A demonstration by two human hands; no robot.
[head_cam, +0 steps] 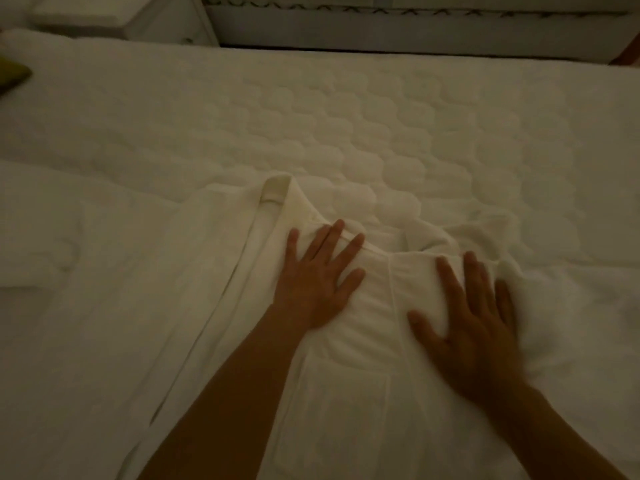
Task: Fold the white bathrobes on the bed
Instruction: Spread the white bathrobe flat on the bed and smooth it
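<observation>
A white bathrobe (367,341) lies spread on the quilted bed (346,126), its collar end pointing away from me. A patch pocket (339,403) shows on its near part. My left hand (315,278) rests flat on the robe near the collar, fingers spread. My right hand (474,323) presses flat on the robe's right side, fingers apart, next to bunched fabric (540,299). A folded lapel band (273,195) runs up the robe's left edge. More white cloth (69,306) lies to the left; whether it is a second robe I cannot tell.
The room is dim. A white nightstand (138,19) stands beyond the bed's far left corner, and a patterned wall panel (415,15) runs along the far side. A dark greenish object (12,76) lies at the bed's left edge.
</observation>
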